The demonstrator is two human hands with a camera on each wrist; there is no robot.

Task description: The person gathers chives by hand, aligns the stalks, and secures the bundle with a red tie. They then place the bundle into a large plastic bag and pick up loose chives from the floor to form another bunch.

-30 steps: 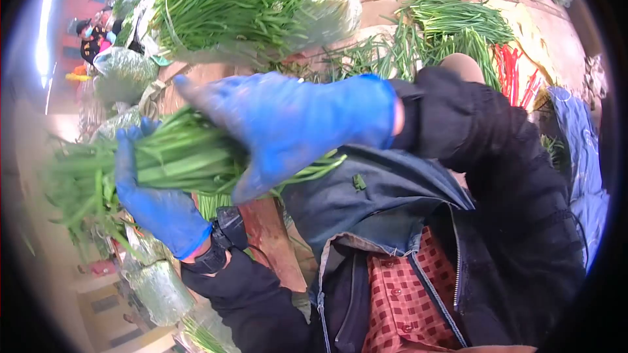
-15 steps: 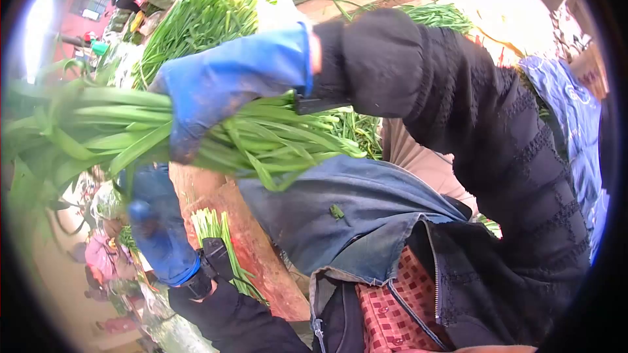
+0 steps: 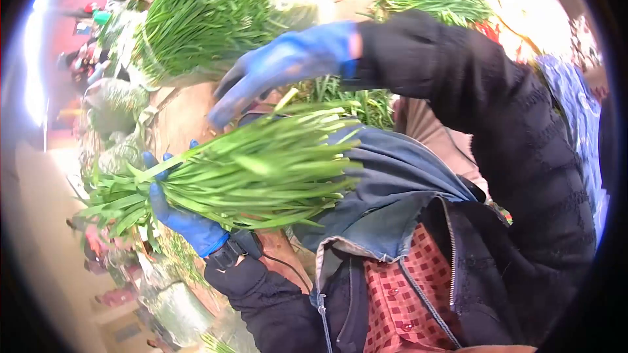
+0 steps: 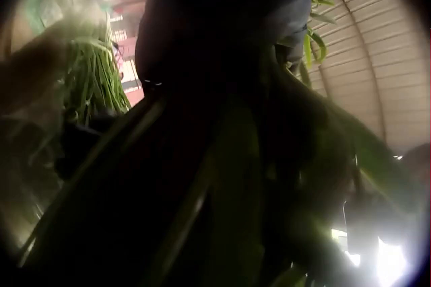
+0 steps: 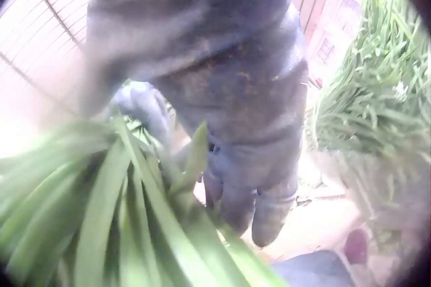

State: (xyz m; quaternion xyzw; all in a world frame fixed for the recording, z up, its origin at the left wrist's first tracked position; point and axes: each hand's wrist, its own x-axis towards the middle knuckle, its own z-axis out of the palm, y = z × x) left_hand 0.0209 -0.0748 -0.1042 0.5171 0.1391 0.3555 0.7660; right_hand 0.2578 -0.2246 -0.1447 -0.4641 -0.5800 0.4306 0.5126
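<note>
My left hand (image 3: 190,219), in a blue glove, grips a thick bunch of green chives (image 3: 261,167) from below, with thumb and fingertips showing at its two sides. The leaves fan out blurred toward my apron, and more leaf ends hang past the hand on the left. Above the bunch, my right hand (image 3: 288,59) is held apart from it with bent, loose fingers and nothing in them. In the right wrist view, its dirty gloved fingers (image 5: 269,216) hang behind the chive leaves (image 5: 101,226). Dark leaves (image 4: 229,199) fill most of the left wrist view.
A large bagged bundle of chives (image 3: 203,19) stands beyond my hands. Another pile of chives (image 3: 435,3) lies at the upper right, close to red strips (image 3: 487,31). A blue cloth (image 3: 575,117) hangs at the right. Filled plastic bags (image 3: 176,301) stand at the lower left.
My right hand has let go of the chives and lifted away to the upper right. The bunch has shifted right and now rests in my left hand.
</note>
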